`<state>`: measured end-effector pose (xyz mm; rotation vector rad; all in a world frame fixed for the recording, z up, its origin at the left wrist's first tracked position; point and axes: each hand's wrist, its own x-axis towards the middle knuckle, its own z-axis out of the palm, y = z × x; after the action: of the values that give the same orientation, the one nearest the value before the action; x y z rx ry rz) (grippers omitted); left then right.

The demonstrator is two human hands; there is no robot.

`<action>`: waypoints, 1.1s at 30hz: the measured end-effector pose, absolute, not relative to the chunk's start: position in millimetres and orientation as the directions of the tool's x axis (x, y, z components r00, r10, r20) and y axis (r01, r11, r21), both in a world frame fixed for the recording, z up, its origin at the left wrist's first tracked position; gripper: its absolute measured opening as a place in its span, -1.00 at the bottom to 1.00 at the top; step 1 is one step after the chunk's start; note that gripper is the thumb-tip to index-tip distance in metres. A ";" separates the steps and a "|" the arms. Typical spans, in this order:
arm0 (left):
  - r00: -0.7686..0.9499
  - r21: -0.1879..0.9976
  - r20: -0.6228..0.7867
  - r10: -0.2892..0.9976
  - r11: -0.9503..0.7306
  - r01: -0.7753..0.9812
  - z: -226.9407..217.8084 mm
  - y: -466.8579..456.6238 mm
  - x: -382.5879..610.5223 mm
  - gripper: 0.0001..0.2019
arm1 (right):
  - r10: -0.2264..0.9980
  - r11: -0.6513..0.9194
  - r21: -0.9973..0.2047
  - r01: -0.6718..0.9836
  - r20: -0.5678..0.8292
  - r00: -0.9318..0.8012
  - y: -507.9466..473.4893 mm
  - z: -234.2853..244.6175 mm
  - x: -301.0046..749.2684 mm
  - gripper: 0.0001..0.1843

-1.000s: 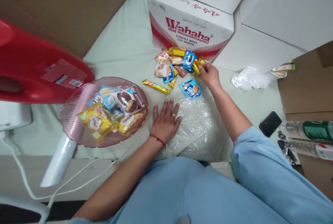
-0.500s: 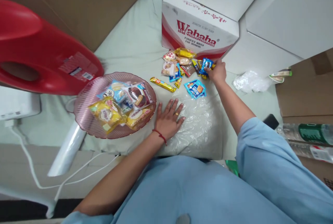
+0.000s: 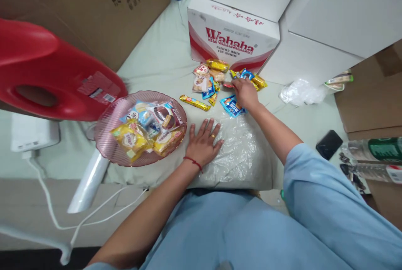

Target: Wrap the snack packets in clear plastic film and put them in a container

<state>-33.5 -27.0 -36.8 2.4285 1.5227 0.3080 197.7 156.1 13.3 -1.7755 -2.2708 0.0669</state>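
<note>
My left hand (image 3: 203, 142) lies flat with spread fingers on a clear plastic sheet (image 3: 245, 148), just right of a pink ribbed bowl (image 3: 105, 136). Inside the bowl are several wrapped snacks, among them a yellow cake packet (image 3: 128, 139) and a brown-and-white packet (image 3: 167, 116). Over the loose snack pile, my right hand (image 3: 246, 93) closes its fingertips on a small red snack packet (image 3: 228, 85), mostly hidden by the hand. Close by are blue biscuit packets (image 3: 231, 106), yellow packets (image 3: 259, 81) and a long yellow stick packet (image 3: 194, 102).
Behind the snacks stands a Wahaha carton (image 3: 234, 42), beside white boxes (image 3: 326, 14). A big red jug (image 3: 69, 75) is at the left, near a white device (image 3: 34, 132) with a cable. A black phone (image 3: 329, 144) and plastic bottles (image 3: 377, 149) lie at the right.
My right hand has left the blue packet by the carton and moved left to the red packet. The blue packet now lies among the yellow ones. My left hand stays put.
</note>
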 end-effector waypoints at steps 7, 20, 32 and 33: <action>0.432 0.324 0.064 0.899 -0.428 0.843 -36.1 -27.4 -33.9 -0.40 | 0.954 -0.246 -0.463 0.852 0.043 0.298 122.0 34.7 284.0 -0.65; 0.436 0.274 0.121 0.892 -0.452 0.849 -41.7 -28.5 -36.6 -0.41 | 0.971 0.239 -0.084 0.967 0.027 -0.237 192.9 29.2 144.5 -0.54; 0.428 0.299 0.099 0.898 -0.437 0.848 -42.2 -27.7 -34.8 -0.40 | 0.997 -0.051 -0.972 0.227 -0.062 -0.041 61.6 37.2 226.5 -0.45; 0.429 0.298 0.101 0.898 -0.439 0.848 -42.1 -27.7 -34.7 -0.40 | 0.998 0.015 -0.958 0.286 -0.003 -0.065 43.3 35.5 228.7 -0.47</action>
<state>-34.7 -27.7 -42.1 2.4786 1.5356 0.3637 228.7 43.3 35.5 -1.3845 -1.4737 1.1011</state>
